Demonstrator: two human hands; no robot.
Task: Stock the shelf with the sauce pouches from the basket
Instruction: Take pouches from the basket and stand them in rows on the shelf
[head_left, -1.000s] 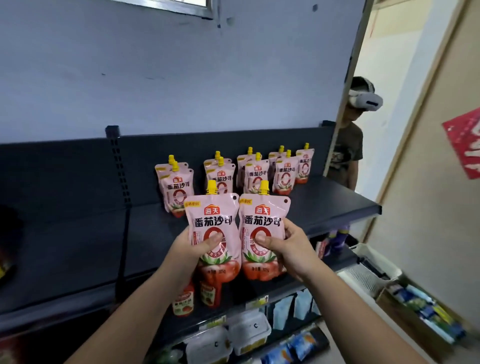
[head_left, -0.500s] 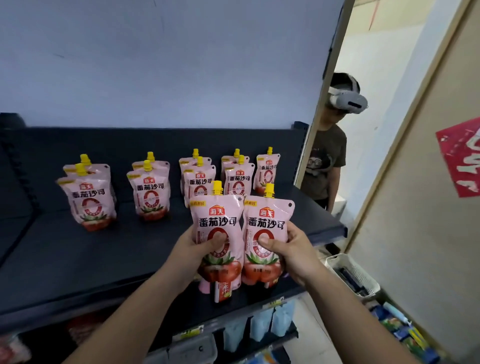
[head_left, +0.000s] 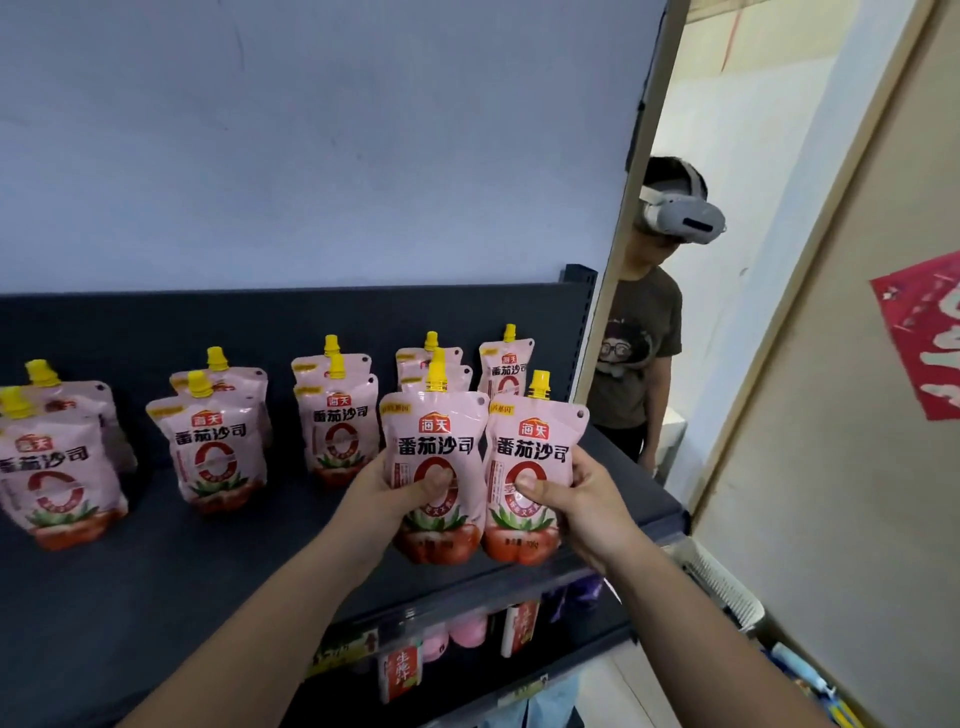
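I hold two pink tomato sauce pouches with yellow caps upright, side by side, above the right front of the dark shelf (head_left: 156, 582). My left hand (head_left: 384, 493) grips the left pouch (head_left: 434, 441), thumb across its front. My right hand (head_left: 576, 499) grips the right pouch (head_left: 537, 441) the same way. Several more pouches stand in pairs along the back of the shelf, among them one at the far left (head_left: 57, 467), one left of centre (head_left: 215, 441) and one in the middle (head_left: 337, 426). The basket is out of view.
A person wearing a headset (head_left: 644, 332) stands just past the shelf's right end. A white crate (head_left: 722, 582) sits on the floor at the lower right. Lower shelves (head_left: 467, 639) hold other goods. A beige wall with a red poster (head_left: 924, 338) closes the right side.
The view has swung right and closer to the shelf. Both hands carried their pouches forward and slightly up over the shelf's right part. The grips are unchanged.
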